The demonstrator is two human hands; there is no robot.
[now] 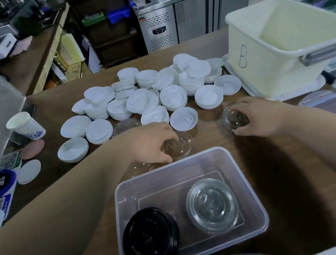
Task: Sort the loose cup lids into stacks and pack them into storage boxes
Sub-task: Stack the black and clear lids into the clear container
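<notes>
A café's back counter, as its stainless-steel under-counter fridge (190,15), heaped white plastic cup lids (172,96) and white paper cup (26,125) show.

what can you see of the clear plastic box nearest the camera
The clear plastic box is rectangular, translucent and lidless, with rounded corners and a rolled rim. It sits flat on the brown table. Inside, a stack of black lids sits in its near left corner and a stack of clear lids at its right.

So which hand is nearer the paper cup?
Left. The left hand grips a clear lid mid-table, to the right of the paper cup. The right hand is farther right, holding a second clear lid beside bin B.
</notes>
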